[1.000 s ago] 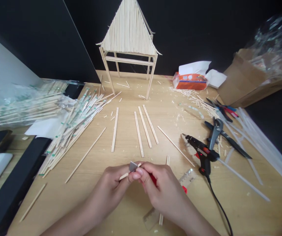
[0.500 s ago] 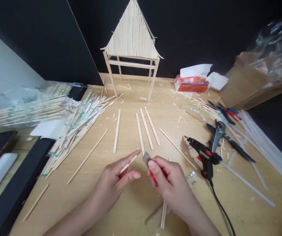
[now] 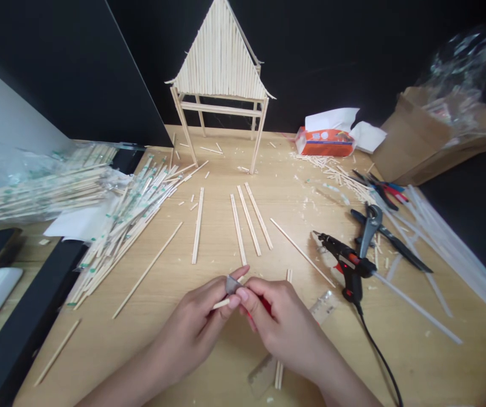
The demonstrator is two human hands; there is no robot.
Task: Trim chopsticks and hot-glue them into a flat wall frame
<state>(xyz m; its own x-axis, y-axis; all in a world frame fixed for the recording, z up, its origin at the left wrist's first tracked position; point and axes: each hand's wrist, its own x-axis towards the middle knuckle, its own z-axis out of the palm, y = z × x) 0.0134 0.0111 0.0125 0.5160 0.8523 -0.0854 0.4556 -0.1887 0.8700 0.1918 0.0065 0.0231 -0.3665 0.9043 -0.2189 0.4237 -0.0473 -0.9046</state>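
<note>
My left hand pinches a short wooden stick between thumb and fingers. In my right hand is a red-handled knife with a broad grey blade. The blade lies against the stick by the left fingertips; most of the handle is hidden in the palm. Just beyond my hands, a double stick lies on the table beside similar paired sticks. Partly beneath my right hand are a clear ruler and another double stick.
A stick-built house model stands at the back. To the left lie bundled sticks, some in plastic. On the right are a glue gun with its cord, pliers, glue sticks, a tissue pack and a cardboard box.
My right hand has moved left, bringing the knife blade onto the stick. My left thumb and fingers have closed in around it. The view has shifted slightly.
</note>
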